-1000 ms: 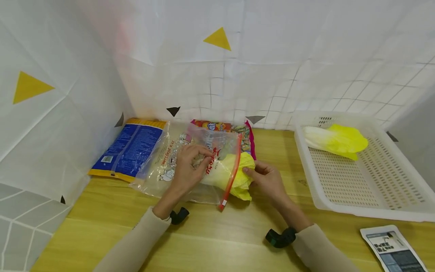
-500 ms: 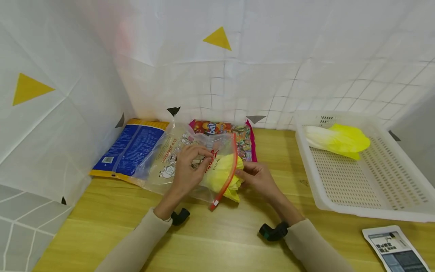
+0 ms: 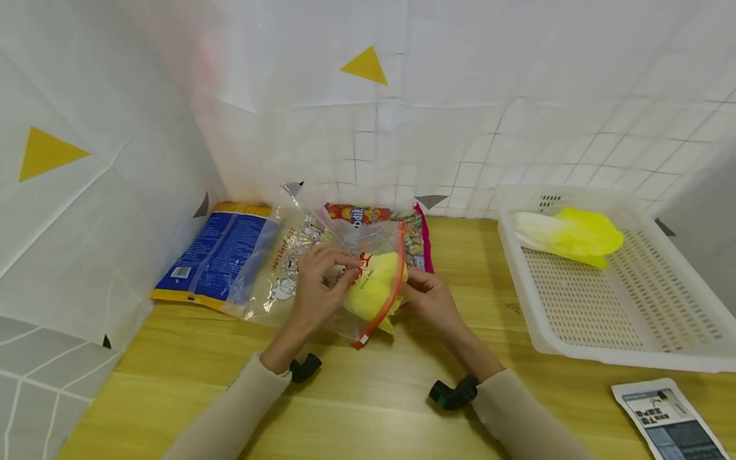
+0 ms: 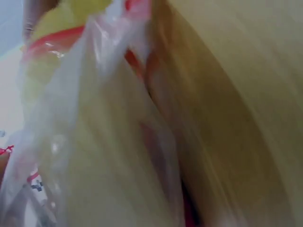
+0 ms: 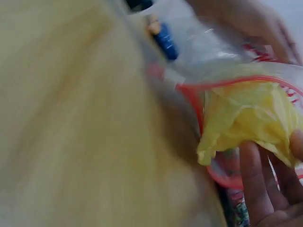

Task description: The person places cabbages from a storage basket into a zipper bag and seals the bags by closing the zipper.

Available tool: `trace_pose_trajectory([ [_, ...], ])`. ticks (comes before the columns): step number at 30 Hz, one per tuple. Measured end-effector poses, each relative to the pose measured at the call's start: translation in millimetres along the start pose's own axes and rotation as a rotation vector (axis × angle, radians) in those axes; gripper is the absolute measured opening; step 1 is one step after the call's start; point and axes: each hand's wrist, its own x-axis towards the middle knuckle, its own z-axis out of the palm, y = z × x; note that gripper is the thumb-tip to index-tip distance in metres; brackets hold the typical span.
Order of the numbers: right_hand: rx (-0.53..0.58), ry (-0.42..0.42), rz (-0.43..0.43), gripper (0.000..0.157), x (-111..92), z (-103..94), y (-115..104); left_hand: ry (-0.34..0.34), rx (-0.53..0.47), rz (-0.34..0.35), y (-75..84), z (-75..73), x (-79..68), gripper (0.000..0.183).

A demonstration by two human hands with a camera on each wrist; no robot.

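Note:
A clear printed zip bag [image 3: 276,306] with a red zip edge [image 3: 395,287] lies on the table, its mouth facing right. Most of a yellow napa cabbage [image 5: 258,116] is inside it, with the ruffled leaf ends sticking out past the red edge. My left hand [image 3: 323,281] pinches the bag's upper layer between thumb and fingers. At the mouth, my right hand [image 3: 434,306] holds the leaf ends, thumb on one side and fingers underneath in the right wrist view. The left wrist view is mostly filled by blurred plastic and tabletop.
A blue and yellow packet [image 3: 221,252] lies partly under the bag at left. Behind stands a colourful candy packet [image 3: 416,236] against the white sheet wall. At right, a white perforated basket [image 3: 586,351] holds another napa cabbage [image 3: 575,236]; a grey-white pouch [image 3: 661,412] lies before it.
My right hand has moved left with the cabbage, which now sits deeper in the bag. The red zip edge has shifted a little left, while my left hand stays put.

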Motion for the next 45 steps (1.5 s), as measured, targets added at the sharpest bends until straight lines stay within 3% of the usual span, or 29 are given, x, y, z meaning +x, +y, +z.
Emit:
trace_pose_trajectory([
  [2, -0.029, -0.046, -0.03, 0.033, 1.3, 2.4, 2.6, 0.0, 0.004, 0.004, 0.1, 0.3, -0.7, 0.008],
  [5, 0.007, -0.003, -0.016, 0.031, 1.5, 3.2, -0.3, 0.005, -0.007, 0.001, 0.4, 0.2, -1.0, 0.007],
  [9, 0.178, 0.117, 0.051, 0.021, 0.4, 3.3, -9.1, 0.006, -0.029, 0.003, 1.4, -0.1, -0.2, 0.007],
  [12, 0.259, 0.123, 0.095, 0.019, 0.9, 6.6, -8.5, 0.01, -0.028, 0.03, 1.4, 1.4, -1.1, 0.009],
  [14, 0.236, 0.112, 0.098, 0.017, 1.9, 10.5, -4.3, 0.009, -0.034, 0.05, 1.9, 3.0, -2.7, 0.01],
  [17, 0.098, 0.098, 0.054, 0.013, 4.1, 16.5, 4.2, 0.004, -0.031, 0.06, 3.8, 5.1, -5.0, 0.009],
  [19, 0.023, 0.102, 0.024, 0.017, 4.6, 19.5, 7.3, 0.005, -0.031, 0.048, 4.9, 5.4, -6.1, 0.008],
  [21, 0.016, 0.116, 0.016, 0.022, 4.6, 20.5, 7.0, 0.013, -0.03, 0.029, 5.3, 4.5, -6.0, 0.007],
  [27, 0.311, 0.2, 0.103, 0.017, 1.9, 19.0, -6.8, 0.035, -0.044, 0.019, 3.9, 1.4, -2.8, 0.008],
  [30, 0.381, 0.22, 0.142, 0.021, 0.3, 22.9, -8.8, 0.025, -0.042, 0.025, 4.9, 3.0, -4.0, 0.009],
  [32, 0.359, 0.212, 0.133, 0.021, -0.8, 26.3, -6.6, 0.025, -0.032, 0.024, 6.2, 4.4, -4.8, 0.007],
  [35, 0.208, 0.161, 0.061, 0.014, -2.2, 29.7, 0.1, 0.046, -0.026, -0.014, 8.2, 5.0, -5.0, 0.006],
  [41, -0.165, 0.01, -0.214, 0.017, -4.8, 23.2, 11.3, 0.062, -0.04, -0.11, 7.1, -0.5, -1.8, 0.006],
  [45, -0.317, -0.123, -0.378, 0.014, -6.3, 13.7, 15.5, 0.085, -0.071, -0.14, 4.4, -7.1, 2.1, 0.004],
])
